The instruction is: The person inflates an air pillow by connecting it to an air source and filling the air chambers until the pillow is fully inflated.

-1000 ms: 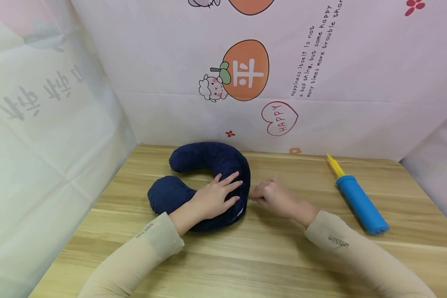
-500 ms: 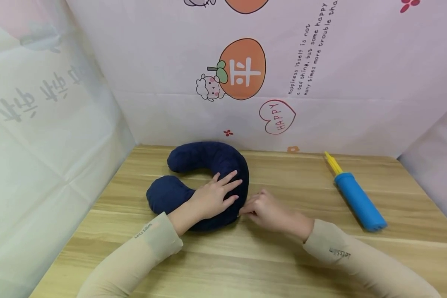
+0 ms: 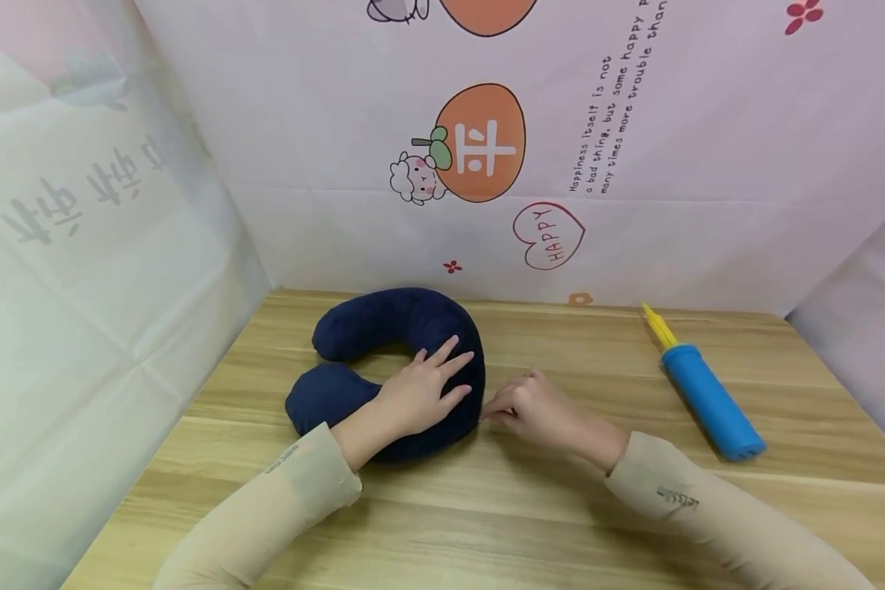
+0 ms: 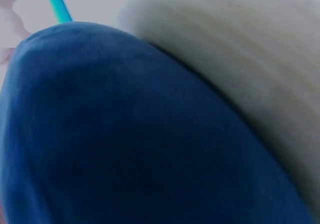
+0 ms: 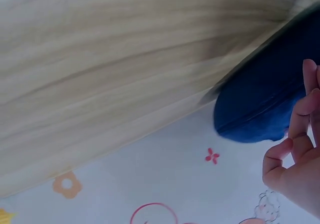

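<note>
A navy plush U-shaped neck pillow (image 3: 446,319) lies on the wooden table, its gap facing left. My left hand (image 3: 415,395) rests on the pillow's curved part with its fingers spread. At the pillow's right edge, my right hand (image 3: 537,412) has curled fingers and pinches what looks like a small zipper pull, mostly hidden by the fingertips. Blue pillow fabric (image 4: 145,109) fills much of the left wrist view. The right wrist view shows my right hand's bent fingers (image 5: 299,116) beside the pillow (image 5: 265,106) and its seam.
A blue hand pump (image 3: 714,401) with a yellow nozzle (image 3: 660,326) lies on the table (image 3: 487,524) to the right. A printed white cloth (image 3: 324,147) stands along the back edge, with more cloth at both sides.
My right hand has moved toward me along the pillow's edge, then slightly back. A white slit there no longer shows. The pillow has shifted a little left; my left hand stays on it.
</note>
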`<state>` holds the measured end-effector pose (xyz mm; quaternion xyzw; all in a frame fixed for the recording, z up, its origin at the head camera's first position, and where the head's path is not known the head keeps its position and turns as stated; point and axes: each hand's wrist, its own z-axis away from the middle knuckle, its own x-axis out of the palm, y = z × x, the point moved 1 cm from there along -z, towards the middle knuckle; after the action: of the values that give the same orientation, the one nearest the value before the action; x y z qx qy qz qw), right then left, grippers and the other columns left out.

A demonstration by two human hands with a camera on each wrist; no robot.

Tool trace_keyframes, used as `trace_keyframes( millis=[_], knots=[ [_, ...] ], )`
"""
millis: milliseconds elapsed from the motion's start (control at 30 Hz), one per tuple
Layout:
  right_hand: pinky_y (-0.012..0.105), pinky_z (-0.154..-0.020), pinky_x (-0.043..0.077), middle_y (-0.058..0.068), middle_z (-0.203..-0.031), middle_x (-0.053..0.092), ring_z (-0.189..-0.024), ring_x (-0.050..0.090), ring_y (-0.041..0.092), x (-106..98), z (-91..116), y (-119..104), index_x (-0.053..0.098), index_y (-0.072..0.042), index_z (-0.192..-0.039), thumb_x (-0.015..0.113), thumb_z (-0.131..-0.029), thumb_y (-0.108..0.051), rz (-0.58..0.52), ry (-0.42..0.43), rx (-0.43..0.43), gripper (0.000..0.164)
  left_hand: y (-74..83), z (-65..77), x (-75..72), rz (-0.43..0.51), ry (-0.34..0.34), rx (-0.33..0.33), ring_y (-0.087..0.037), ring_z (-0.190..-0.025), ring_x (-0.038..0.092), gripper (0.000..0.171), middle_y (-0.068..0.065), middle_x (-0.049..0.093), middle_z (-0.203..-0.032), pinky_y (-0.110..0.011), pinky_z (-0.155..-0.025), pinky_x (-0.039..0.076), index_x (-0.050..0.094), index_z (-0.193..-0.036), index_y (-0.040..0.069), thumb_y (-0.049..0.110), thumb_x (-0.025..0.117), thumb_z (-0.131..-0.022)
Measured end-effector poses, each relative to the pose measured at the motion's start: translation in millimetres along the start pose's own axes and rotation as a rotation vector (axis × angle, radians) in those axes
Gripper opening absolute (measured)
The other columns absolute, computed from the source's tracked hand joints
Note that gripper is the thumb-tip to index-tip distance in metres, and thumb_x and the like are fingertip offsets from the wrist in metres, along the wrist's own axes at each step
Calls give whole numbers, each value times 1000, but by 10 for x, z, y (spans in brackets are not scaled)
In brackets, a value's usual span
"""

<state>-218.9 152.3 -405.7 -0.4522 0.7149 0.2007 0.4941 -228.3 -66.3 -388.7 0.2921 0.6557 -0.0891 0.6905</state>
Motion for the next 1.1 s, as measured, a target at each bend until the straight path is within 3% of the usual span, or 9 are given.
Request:
trace_keyframes(
  millis=[100, 233, 367, 500, 700, 1100],
  knots=[
    [36, -66, 43, -4, -85, 77, -79, 73, 9, -32, 20, 88, 83, -14, -87, 85, -79, 0, 8, 22, 22, 16, 12, 44, -15, 10, -22, -10, -49, -141, 40, 60, -5, 19, -169, -59, -105, 44, 35, -161, 27, 49, 49, -107],
    [37, -64, 44, -3, -83, 77, -76, 73, 12, -109, 57, 235, 83, -12, -85, 85, -78, 1, 25, 61, 50, 15, 19, 95, -16, -19, -37, 31, -44, -141, 41, 67, -7, 16, -170, -57, -102, 47, 28, -164, 30, 56, 49, -105],
    [36, -64, 52, -1, -82, 77, -75, 74, 14, -177, 83, 365, 83, -10, -84, 84, -78, 3, 30, 96, 56, 14, 36, 110, 4, -69, -27, 65, -41, -140, 45, 73, -8, 17, -169, -52, -96, 52, 25, -164, 29, 60, 50, -103],
    [35, -63, 57, 1, -83, 78, -75, 75, 14, -177, 115, 434, 83, -9, -85, 84, -78, 3, 35, 90, 57, 14, 78, 92, 37, -90, -31, 52, -42, -138, 47, 75, -9, 19, -169, -52, -95, 53, 26, -164, 27, 61, 51, -102],
    [34, -61, 57, 2, -83, 77, -74, 74, 15, -170, 156, 430, 82, -7, -86, 83, -79, 5, 8, 90, 69, 14, 91, 71, 65, -100, -10, 41, -42, -136, 49, 74, -9, 20, -169, -53, -95, 53, 27, -164, 25, 58, 52, -103],
    [36, -63, 57, 1, -80, 76, -72, 72, 12, -98, 229, 243, 81, -7, -85, 84, -77, 6, -24, 64, -10, 15, 113, 103, 95, -132, 13, 49, -45, -132, 53, 73, -13, 24, -167, -52, -96, 52, 28, -164, 22, 55, 54, -104]
  ],
)
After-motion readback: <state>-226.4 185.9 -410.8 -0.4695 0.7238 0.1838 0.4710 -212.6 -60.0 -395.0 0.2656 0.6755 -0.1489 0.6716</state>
